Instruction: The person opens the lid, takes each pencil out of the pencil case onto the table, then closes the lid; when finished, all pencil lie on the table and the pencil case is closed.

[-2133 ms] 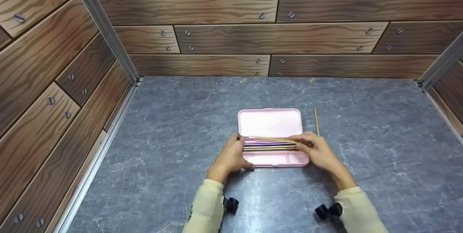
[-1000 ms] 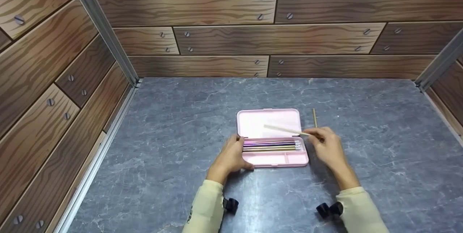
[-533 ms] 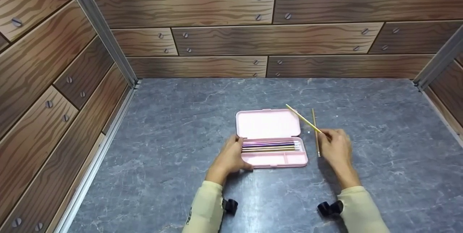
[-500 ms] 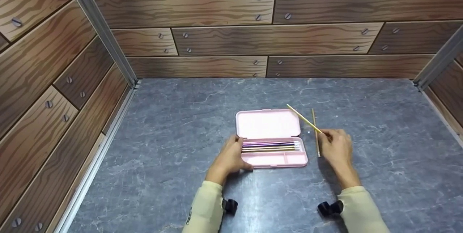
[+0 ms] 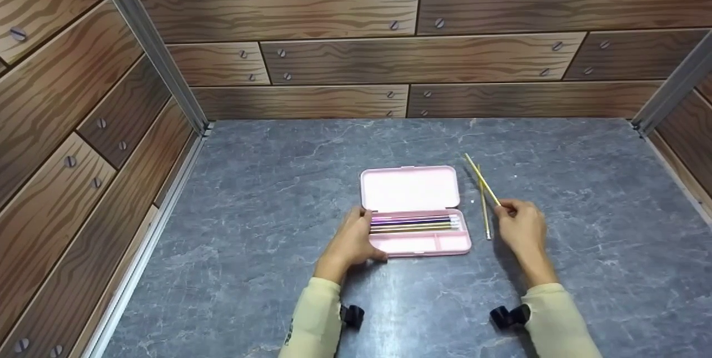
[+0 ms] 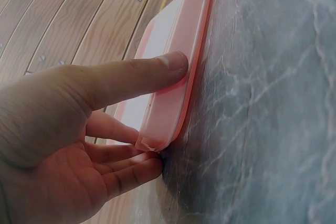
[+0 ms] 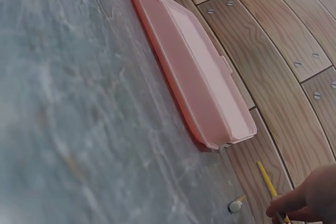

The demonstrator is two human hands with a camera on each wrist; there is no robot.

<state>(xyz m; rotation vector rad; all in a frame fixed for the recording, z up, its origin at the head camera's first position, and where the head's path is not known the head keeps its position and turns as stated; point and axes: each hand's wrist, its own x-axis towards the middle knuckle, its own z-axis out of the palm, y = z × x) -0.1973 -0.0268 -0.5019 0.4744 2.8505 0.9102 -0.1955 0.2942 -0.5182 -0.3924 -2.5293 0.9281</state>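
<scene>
On the grey tabletop (image 5: 584, 191) lies an open pink pencil case (image 5: 410, 188), lid flat at the far side; it looks like light, stiff, smooth plastic that would slide unless braced, and the left hand (image 5: 349, 242) braces it with its grip curled round the left end, thumb on the near wall and fingers behind. Its long tray holds a row of about 5 pencils (image 5: 414, 223) lying side by side, while the small front compartments look bare. Right of the case, the right hand (image 5: 520, 230) pinches the near end of 1 yellow pencil (image 5: 481, 179), thin, stiff and light, slanting over another pencil (image 5: 484, 210) on the tabletop.
</scene>
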